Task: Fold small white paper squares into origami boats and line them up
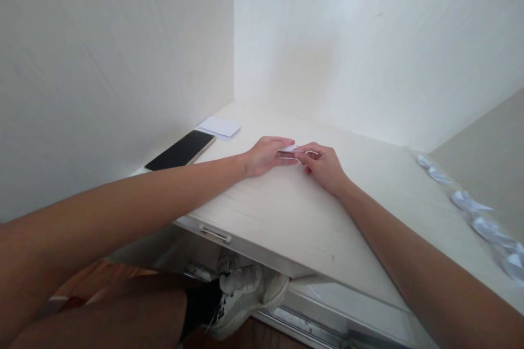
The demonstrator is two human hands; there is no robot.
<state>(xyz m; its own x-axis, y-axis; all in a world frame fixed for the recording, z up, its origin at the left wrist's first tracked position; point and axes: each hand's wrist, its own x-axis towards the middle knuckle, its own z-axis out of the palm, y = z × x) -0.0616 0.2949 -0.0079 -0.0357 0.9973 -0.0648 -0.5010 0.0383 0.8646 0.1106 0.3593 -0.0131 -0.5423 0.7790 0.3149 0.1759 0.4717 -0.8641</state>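
Above the middle of the white tabletop, a small piece of white paper (289, 148) is held between my two hands. My left hand (268, 155) is closed on its left part, palm turned inward and fingers pointing right. From the right, my right hand (321, 163) pinches the paper's other end between thumb and fingertips. The fingers cover much of the paper, so its full shape is hidden. Beyond my left forearm lies a short stack of white paper sheets (220, 126).
A dark-screened phone (182, 150) lies by the left wall. Several crumpled or folded white paper pieces (470, 202) line the table's right edge. White walls stand behind and left of the table (262, 212). A drawer handle (215, 234) and a shoe (241, 294) show below.
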